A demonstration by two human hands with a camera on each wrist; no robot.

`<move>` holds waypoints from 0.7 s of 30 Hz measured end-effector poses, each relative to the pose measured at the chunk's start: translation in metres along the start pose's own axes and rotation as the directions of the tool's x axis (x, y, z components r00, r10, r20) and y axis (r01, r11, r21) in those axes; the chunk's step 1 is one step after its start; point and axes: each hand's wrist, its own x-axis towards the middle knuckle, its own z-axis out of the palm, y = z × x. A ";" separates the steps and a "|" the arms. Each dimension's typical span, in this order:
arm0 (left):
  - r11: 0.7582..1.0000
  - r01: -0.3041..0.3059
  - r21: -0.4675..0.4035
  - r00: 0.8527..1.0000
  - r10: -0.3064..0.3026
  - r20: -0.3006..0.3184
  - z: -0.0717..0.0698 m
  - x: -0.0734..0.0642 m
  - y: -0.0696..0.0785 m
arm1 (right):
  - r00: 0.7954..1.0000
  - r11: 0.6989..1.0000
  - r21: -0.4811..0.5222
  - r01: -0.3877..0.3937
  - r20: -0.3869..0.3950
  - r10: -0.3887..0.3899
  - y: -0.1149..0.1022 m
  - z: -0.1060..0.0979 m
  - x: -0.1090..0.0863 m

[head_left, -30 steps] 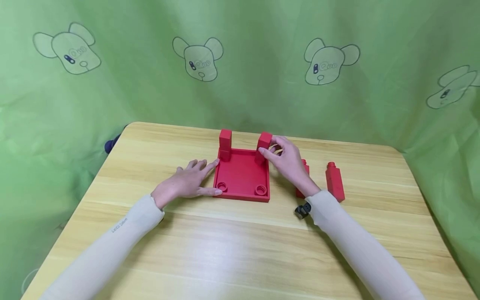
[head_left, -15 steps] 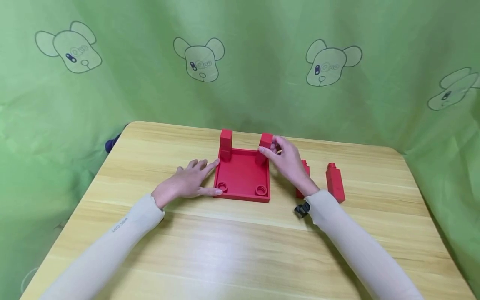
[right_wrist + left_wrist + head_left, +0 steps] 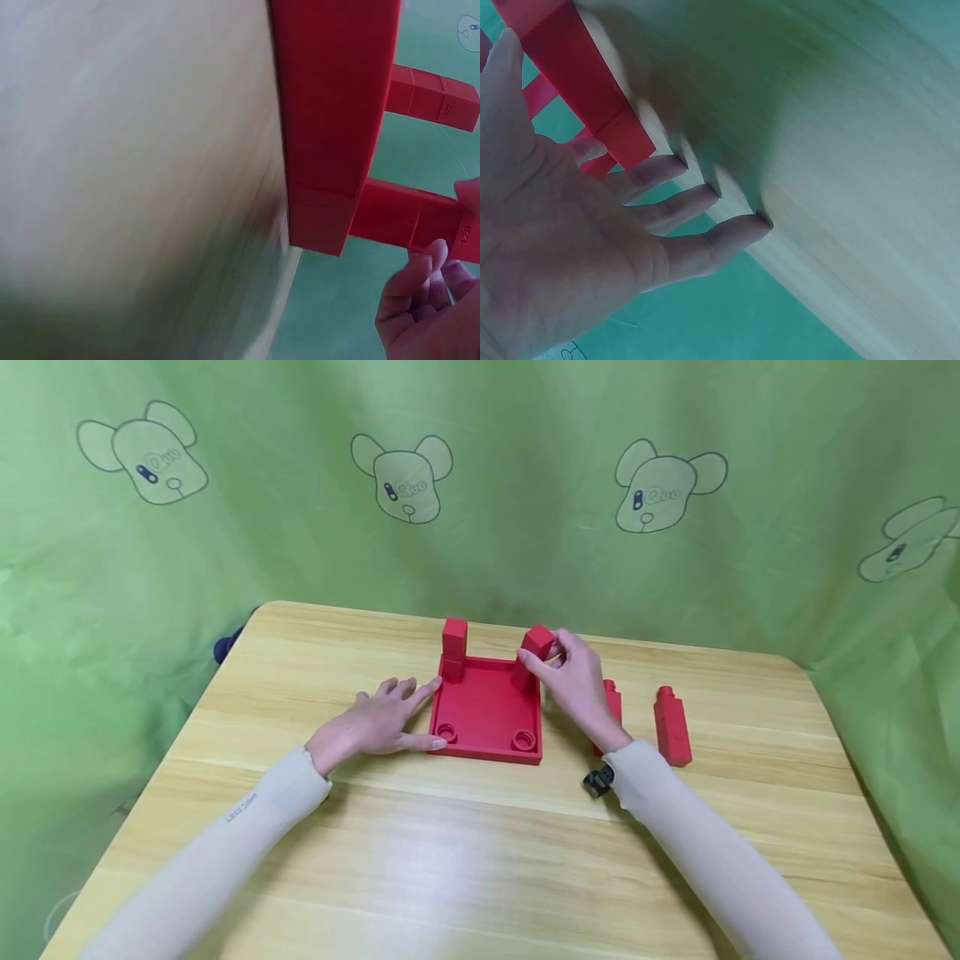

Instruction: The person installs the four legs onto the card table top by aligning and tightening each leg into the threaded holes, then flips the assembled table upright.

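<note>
A square red panel (image 3: 486, 710) with a raised rim lies on the table. A red square leg (image 3: 454, 643) stands upright at its back left corner, and round threaded sockets (image 3: 523, 741) show at the two front corners. My right hand (image 3: 581, 683) pinches the upper part of a second red leg (image 3: 538, 639) at the back right corner, which stands turned at an angle to the rim. Flat and spread, my left hand (image 3: 378, 722) touches the panel's left side with thumb and index finger. In the right wrist view, raised digits mark the gripped leg (image 3: 427, 223).
Two more red legs with threaded ends lie on the wooden table (image 3: 450, 860) to the right. One leg (image 3: 673, 727) is in full view; the other leg (image 3: 613, 702) is partly behind my right forearm. A green curtain (image 3: 510, 560) hangs behind the table.
The leg in my right hand has rotated, so a corner of it now points forward. My right fingers have shifted slightly with it. The left hand keeps its place on the panel.
</note>
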 end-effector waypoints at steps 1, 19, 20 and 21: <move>1.000 0.000 -0.001 1.000 0.000 -0.001 0.000 0.000 0.000 | 1.000 1.000 -0.006 0.014 0.002 -0.014 0.000 0.000 0.000; 1.000 -0.005 0.007 1.000 0.005 -0.006 0.001 0.002 -0.001 | 0.992 0.991 -0.048 0.123 0.018 -0.122 0.011 0.004 0.002; 1.000 -0.006 0.007 1.000 0.006 -0.007 0.001 0.002 -0.002 | 0.992 0.991 -0.046 0.124 0.022 -0.124 0.012 0.003 0.002; 1.000 -0.007 0.007 1.000 0.007 -0.009 0.001 0.002 -0.002 | 0.992 0.991 -0.047 0.128 0.025 -0.127 0.013 0.003 0.003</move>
